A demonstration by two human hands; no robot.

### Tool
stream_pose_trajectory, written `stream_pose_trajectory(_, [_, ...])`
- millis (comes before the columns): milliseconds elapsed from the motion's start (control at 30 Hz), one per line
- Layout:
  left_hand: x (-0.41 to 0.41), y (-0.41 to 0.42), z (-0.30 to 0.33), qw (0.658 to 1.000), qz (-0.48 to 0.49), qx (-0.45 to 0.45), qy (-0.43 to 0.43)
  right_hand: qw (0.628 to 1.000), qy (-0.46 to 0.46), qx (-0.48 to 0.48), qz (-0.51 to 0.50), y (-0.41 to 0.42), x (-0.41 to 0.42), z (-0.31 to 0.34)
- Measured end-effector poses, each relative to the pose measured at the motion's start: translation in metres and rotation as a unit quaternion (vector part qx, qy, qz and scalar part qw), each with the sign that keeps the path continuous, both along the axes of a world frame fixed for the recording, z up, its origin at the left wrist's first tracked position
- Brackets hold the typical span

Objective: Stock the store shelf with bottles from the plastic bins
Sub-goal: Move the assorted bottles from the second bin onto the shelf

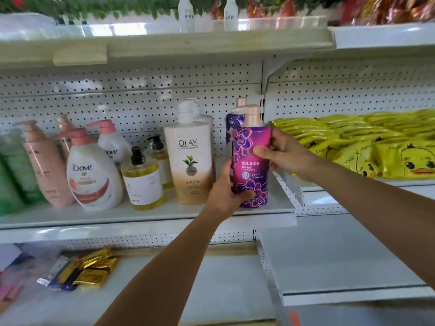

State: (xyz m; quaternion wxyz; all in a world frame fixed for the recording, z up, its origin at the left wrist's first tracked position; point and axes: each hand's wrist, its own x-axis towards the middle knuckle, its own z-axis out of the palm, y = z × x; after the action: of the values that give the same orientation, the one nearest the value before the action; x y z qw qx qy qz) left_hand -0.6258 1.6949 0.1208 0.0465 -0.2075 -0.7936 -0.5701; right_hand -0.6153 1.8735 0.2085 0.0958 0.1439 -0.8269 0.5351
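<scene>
Left hand (227, 194) grips the purple bottle (251, 165) low, fingers curled round its base; right hand (282, 154) clasps its upper side. Bottle upright at the shelf (141, 215) right end, beside the Olay bottle (190, 161)

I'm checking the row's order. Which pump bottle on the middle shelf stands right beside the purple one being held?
The tall white-and-tan Olay pump bottle, just left of the held purple flowered bottle. It is the tallest front-row bottle; the Dove and amber ones stand farther left.
</scene>
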Motion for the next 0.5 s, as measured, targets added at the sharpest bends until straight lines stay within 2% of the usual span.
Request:
stream_pose_trajectory(200, [-0.016, 0.01, 0.001, 1.0, 0.017, 0.002, 0.021, 0.999, 0.008, 0.039, -0.006, 0.007, -0.024, 0.003])
stream_pose_trajectory(500, [-0.037, 0.023, 0.005, 1.0, 0.028, -0.003, 0.006, 0.999, -0.017, 0.047, -0.022, 0.013, -0.047, 0.007])
